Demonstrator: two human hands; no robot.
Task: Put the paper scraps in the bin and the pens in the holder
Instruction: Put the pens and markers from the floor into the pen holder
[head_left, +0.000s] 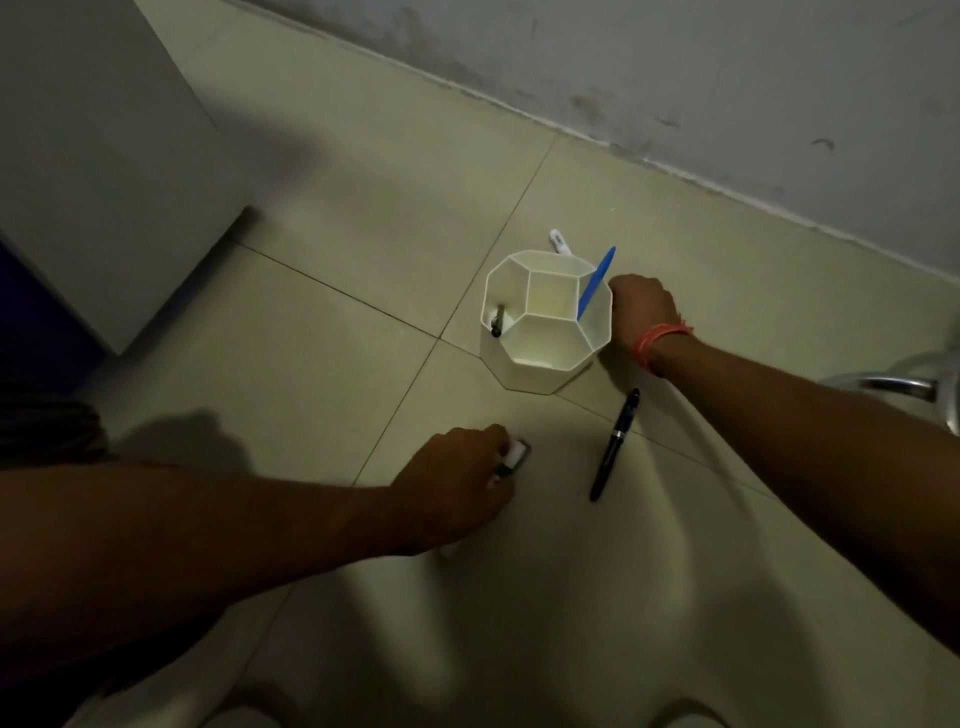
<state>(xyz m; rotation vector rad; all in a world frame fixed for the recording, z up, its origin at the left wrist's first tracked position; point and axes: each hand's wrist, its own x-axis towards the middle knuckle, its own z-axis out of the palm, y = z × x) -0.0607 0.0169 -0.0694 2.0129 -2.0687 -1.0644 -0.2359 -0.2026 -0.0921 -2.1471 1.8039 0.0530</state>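
Surface: pale beige floor tiles (332, 364) with dark grout lines, dimly lit. A scuffed grey wall (727, 78) runs from 12 to 3 o'clock; a white cabinet (93, 156) stands at 10 o'clock. The white octagonal pen holder (545, 319) sits just above centre, holding a blue pen (596, 283) and a dark pen (497, 323). The right hand (644, 312) rests against the holder's 3 o'clock side; grip indeterminate. The left hand (457, 483), at 6 o'clock of the holder, pinches a white marker (511, 460). A black pen (614, 444) lies on the tiles at 5 o'clock.
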